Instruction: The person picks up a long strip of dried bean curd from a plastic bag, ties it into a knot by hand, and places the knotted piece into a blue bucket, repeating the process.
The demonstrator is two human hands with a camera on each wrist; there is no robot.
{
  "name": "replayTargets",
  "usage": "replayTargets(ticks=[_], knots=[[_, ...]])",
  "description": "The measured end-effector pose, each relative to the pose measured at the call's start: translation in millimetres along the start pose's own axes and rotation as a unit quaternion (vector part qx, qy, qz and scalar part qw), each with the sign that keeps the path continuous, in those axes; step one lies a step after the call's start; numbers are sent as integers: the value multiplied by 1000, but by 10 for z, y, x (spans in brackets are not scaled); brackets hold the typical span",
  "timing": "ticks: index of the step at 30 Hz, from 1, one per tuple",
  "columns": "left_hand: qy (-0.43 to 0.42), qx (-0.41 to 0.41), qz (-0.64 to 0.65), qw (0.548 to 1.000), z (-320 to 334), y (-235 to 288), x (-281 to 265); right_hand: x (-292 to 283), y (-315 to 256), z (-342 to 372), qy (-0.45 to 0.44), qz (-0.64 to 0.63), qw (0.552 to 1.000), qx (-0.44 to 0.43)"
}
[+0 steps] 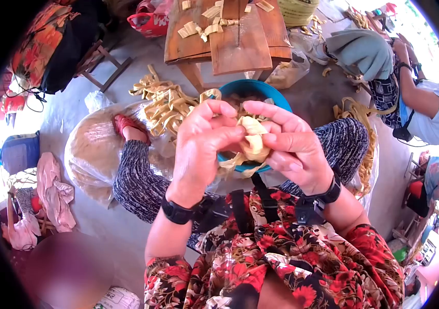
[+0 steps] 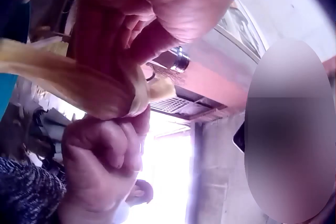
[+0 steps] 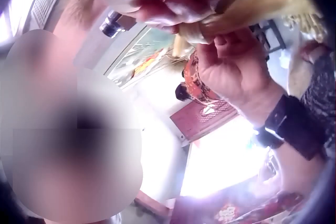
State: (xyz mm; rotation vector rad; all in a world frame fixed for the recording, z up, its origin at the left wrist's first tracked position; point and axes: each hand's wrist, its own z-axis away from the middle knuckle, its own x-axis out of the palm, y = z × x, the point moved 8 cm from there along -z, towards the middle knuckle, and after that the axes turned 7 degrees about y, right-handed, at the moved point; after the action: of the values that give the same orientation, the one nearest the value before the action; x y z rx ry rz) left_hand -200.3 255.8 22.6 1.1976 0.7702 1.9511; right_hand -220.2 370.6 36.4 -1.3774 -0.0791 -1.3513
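A pale yellow folded strip is held between both hands above a teal basin. The left hand pinches its left side between thumb and fingers. On the other side, the right hand pinches it with thumb and curled fingers. In the left wrist view the strip runs out to the left from a fold between the two hands. The right wrist view shows the strip leading away to the upper right. Fingers hide part of the fold.
Loose yellow strips lie in a heap at the left of the basin, more beyond the right knee. A wooden table with short cut pieces stands ahead. Another person sits at the right. A plastic-wrapped bundle lies at the left.
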Motion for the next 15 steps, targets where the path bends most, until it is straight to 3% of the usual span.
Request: replayTargets(ticks=[1,4,6,8,9,12,13,14,15], knots=[[-8,-5,11,1000,18,-22,23,30,-5,-5,-23,-51,998,16],[-73,-88,20,993,66,-179,109,6,-96,-3,50,96,994,5],[-165,-167,38,971,141,-264,206,37,-120,-13,54,155,984,-75],[-139,-157,19,978,125,-259,194,118,-213,12,59,217,964,-141],[-126,-152,9,980,131,-247,196,78,-325,51,114,344,900,-241],[-79,-116,-91,986,108,-160,194,-100,-442,136,172,434,868,-169],[-76,-101,-141,982,91,-147,202,-6,-425,112,122,369,910,-148],[-71,-86,-190,975,90,-135,203,-4,-334,82,101,435,889,-99],[-89,-72,-203,972,114,-93,264,0,-303,50,95,440,882,-141]])
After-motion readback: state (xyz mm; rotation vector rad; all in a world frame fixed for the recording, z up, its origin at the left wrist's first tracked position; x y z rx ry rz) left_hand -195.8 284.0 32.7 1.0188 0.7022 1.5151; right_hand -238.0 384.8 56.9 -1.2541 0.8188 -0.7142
